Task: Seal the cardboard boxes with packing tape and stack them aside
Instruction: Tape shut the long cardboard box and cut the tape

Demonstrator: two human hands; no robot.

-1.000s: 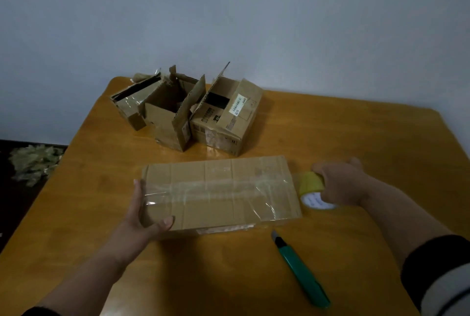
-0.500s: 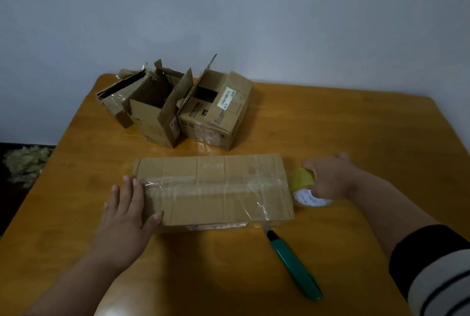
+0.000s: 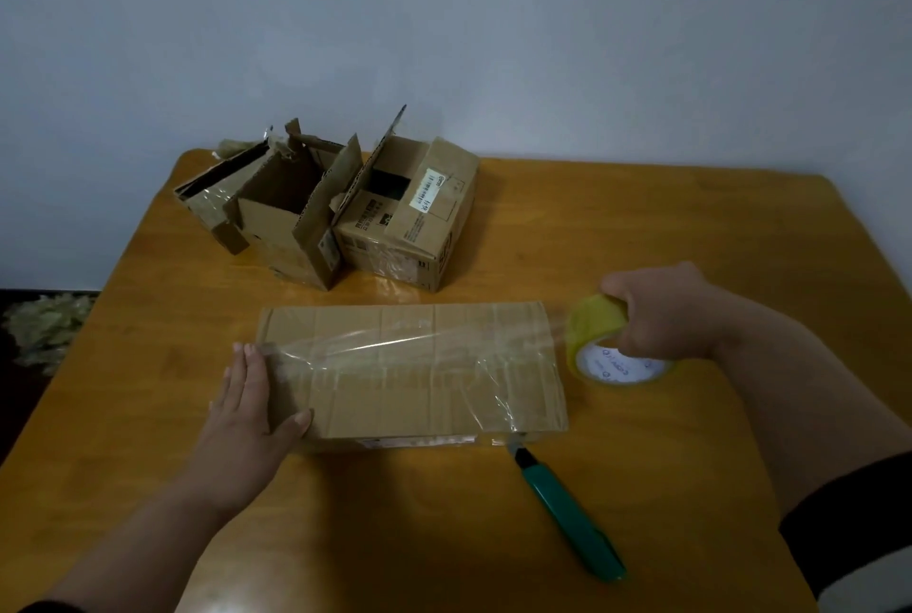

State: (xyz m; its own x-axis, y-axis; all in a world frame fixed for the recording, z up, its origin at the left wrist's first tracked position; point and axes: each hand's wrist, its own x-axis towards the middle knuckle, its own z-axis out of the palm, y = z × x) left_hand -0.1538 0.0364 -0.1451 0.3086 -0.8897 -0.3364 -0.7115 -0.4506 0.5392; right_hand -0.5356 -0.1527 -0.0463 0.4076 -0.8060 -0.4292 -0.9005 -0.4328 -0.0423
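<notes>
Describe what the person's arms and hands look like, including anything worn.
Both hands, left hand and right hand, are bare: no gloves, rings or watch visible. The forearms are uncovered. The right sleeve is pushed up, dark with a white stripe. Only a sliver of dark left sleeve shows at the frame edge.

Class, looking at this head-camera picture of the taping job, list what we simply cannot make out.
- Label print on the open box: too small, blurred.
- Flat box left end: covered by the left hand.
- Tape roll far side: hidden by the right hand.
- Cutter blade tip: under the tape overhang.
</notes>
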